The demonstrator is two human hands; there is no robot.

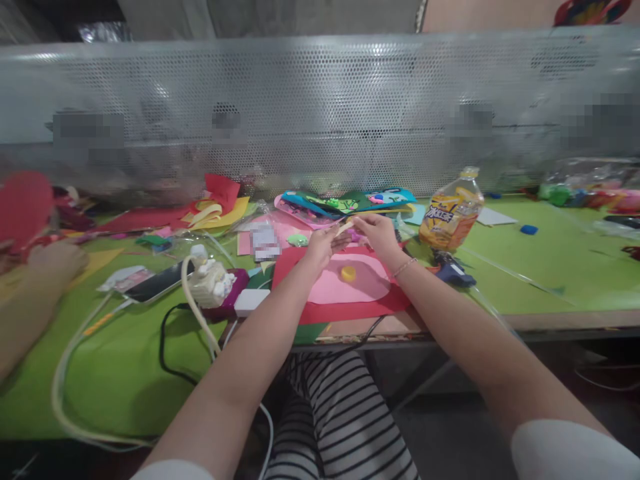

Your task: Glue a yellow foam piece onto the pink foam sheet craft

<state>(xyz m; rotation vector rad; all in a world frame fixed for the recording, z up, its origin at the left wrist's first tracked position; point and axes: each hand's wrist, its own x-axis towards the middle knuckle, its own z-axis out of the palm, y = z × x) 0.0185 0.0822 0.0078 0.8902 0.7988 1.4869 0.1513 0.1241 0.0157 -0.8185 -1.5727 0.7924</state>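
My left hand (pixel 327 243) and my right hand (pixel 376 233) meet above a pink rounded sheet (pixel 330 283), both closed on a small pale yellow strip (pixel 346 227). The pink sheet lies on a larger red sheet (pixel 287 300), with a round yellow piece (pixel 349 273) near its middle. Behind my hands, a blue and green decorated piece (pixel 320 202) rests on the table. A pale green oval (pixel 297 240) and a small clear packet (pixel 265 241) are left of my left hand.
A bottle (pixel 451 210) and a dark blue tool (pixel 453 272) stand or lie right of my right hand. On the left are a power strip (pixel 215 283), a phone (pixel 160 283), cables and another person's hand (pixel 57 263). A perforated metal panel (pixel 320 113) rises behind.
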